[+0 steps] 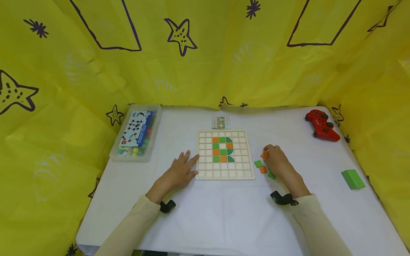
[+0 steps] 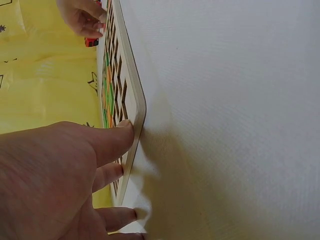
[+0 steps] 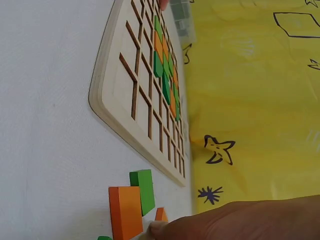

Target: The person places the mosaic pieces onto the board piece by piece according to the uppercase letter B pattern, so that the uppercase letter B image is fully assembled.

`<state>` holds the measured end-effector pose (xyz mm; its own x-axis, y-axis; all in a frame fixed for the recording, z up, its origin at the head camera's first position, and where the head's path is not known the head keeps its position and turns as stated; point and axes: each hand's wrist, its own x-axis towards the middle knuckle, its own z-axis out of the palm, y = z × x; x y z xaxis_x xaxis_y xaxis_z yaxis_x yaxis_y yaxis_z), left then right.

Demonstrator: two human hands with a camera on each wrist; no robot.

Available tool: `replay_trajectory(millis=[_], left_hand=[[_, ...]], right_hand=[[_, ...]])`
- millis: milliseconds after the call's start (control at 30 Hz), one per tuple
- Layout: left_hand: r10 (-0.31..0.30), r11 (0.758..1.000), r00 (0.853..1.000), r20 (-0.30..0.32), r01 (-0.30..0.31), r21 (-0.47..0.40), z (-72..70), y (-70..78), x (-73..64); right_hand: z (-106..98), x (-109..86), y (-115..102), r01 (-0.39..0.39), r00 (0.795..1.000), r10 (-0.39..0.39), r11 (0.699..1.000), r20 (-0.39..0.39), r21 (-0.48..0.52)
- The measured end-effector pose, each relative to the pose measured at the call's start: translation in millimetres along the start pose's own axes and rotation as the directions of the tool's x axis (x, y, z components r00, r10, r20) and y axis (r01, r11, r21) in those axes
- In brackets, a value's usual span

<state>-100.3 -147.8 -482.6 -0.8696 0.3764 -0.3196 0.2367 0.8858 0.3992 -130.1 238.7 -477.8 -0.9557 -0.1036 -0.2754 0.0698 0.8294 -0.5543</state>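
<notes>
Right hand (image 1: 278, 163): fingertips pinch an orange tile (image 1: 264, 154); loose tiles (image 1: 263, 170) lie near them. Left hand (image 1: 180, 173): fingers spread, touching the board (image 1: 242, 156). Orange tile judged light, stiff, smooth; hold by opposite side edges.

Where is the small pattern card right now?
In the head view, the pattern card lies near the centre, just beyond the far edge of the wooden grid board, left of the red controller.

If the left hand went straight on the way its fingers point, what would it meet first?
Most likely the gridded board: the left hand touches its left edge. Whether that hand would push it or slide over is unclear.
</notes>
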Motion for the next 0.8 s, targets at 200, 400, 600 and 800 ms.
replay_trajectory(millis=[200, 400, 600, 800], left_hand=[[-0.001, 1.0, 1.0, 0.004, 0.001, -0.004, 0.4, 0.7, 0.5], [0.0, 1.0, 1.0, -0.004, 0.0, 0.008, 0.5, -1.1, 2.2], [0.003, 1.0, 1.0, -0.001, -0.003, -0.004, 0.2, -0.4, 0.7], [-0.001, 1.0, 1.0, -0.006, 0.001, -0.013, -1.5, 1.7, -1.3]], right_hand=[[2, 8.9, 2, 0.054, 0.998, -0.052, 0.998, -0.025, 0.043], [7, 18.6, 2, 0.115, 0.993, -0.114, 0.992, -0.025, 0.055], [14, 27.0, 2, 0.154, 0.988, -0.151, 0.985, -0.041, 0.081], [20, 24.4, -16, 0.203, 0.979, -0.198, 0.974, -0.051, 0.102]])
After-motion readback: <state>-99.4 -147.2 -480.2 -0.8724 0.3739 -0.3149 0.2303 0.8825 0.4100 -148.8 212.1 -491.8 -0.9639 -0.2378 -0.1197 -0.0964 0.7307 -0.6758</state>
